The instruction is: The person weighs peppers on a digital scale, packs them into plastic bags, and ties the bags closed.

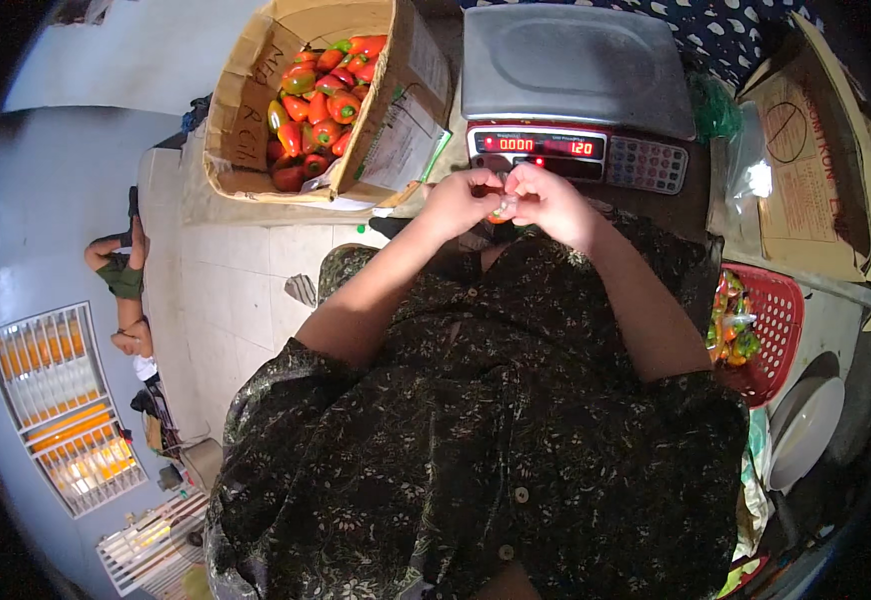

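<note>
Just in front of a digital weighing scale (533,154), my left hand (462,199) and my right hand (552,202) meet fingertip to fingertip. Between them they pinch the gathered top of a small clear plastic bag (508,205). Something red and green, seemingly peppers, shows below the fingers, mostly hidden by the hands. The scale's metal pan (574,64) holds nothing, and its display glows with red digits. To the left stands an open cardboard box (237,142) with many red and part-green peppers (319,109) inside.
At right, a red perforated plastic basket (777,330) holds bagged mixed peppers (732,322). Near it are a white basin (807,435), an opened cardboard carton (803,165), clear plastic (750,176) and green netting (713,109). Another person (126,289) is at far left.
</note>
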Demonstrator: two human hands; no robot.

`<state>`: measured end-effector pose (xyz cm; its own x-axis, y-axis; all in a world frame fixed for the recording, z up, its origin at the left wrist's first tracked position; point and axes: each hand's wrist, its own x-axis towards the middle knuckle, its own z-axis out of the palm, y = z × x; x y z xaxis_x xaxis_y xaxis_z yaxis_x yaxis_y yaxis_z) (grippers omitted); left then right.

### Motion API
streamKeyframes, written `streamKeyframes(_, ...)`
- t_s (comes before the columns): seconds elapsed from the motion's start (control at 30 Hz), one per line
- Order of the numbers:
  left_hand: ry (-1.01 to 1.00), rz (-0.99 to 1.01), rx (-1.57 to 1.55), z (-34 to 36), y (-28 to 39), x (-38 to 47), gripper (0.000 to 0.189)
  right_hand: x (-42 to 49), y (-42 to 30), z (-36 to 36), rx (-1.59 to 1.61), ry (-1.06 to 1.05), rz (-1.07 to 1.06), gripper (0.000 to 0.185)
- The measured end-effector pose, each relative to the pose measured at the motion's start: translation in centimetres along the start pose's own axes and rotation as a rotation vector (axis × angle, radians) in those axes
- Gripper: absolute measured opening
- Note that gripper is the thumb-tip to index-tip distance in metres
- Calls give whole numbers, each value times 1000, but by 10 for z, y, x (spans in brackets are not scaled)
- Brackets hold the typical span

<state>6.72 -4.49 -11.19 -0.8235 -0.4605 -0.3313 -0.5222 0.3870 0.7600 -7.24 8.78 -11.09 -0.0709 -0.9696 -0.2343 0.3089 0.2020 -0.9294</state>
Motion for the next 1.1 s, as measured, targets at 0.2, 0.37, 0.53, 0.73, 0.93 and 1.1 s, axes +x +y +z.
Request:
streamKeyframes(0.2,0,10,54,18,-6,7,29,3,14,8,-756,246,-327,16)
streamKeyframes(0.37,24,69,52,12,-14,15,28,0,7,16,-826,254,-404,15)
streamKeyframes(0.53,42,117,-161,13,-11,9,26,7,9,13,-502,334,-480,13)
streamKeyframes(0.73,133,165,-170,13,13,-1,30,11,2,2,291,161,-217,15)
streamKeyframes(0.93,17,161,25,7,28,1,21,6,-11,-15,164,113,-157,18)
streamKeyframes(1.1,216,357,355,27,28,3,12,-13,-12,-39,-918,170,-189,16)
